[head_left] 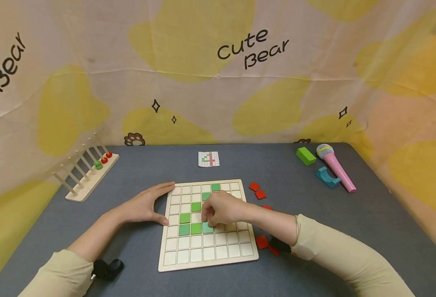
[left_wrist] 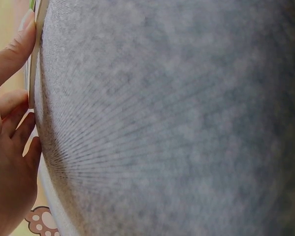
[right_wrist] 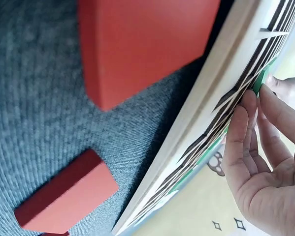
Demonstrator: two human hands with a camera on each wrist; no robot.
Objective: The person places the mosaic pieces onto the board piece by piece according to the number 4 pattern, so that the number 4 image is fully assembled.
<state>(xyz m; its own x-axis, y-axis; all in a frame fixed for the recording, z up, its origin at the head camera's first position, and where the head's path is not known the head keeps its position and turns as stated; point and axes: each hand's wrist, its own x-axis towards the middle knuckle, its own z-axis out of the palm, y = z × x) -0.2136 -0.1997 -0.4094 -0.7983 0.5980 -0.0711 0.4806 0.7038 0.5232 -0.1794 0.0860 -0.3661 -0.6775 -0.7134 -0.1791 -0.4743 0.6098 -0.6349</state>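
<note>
On the grey table (head_left: 370, 214), your flat, open left hand (head_left: 144, 206) braces the board (head_left: 207, 264) at nine o'clock while your right hand (head_left: 223, 210) pinches a green tile (head_left: 207, 227).

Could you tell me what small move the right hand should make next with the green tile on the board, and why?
Probably press the light green square tile flat and let go: the right hand pinches it over a cell beside the darker green tiles, while the left hand steadies the wooden grid board.

Grey felt-topped table (head_left: 370, 214), cream and yellow cloth backdrop (head_left: 210, 95) (printed "Cute Bear"), soft even light
</note>
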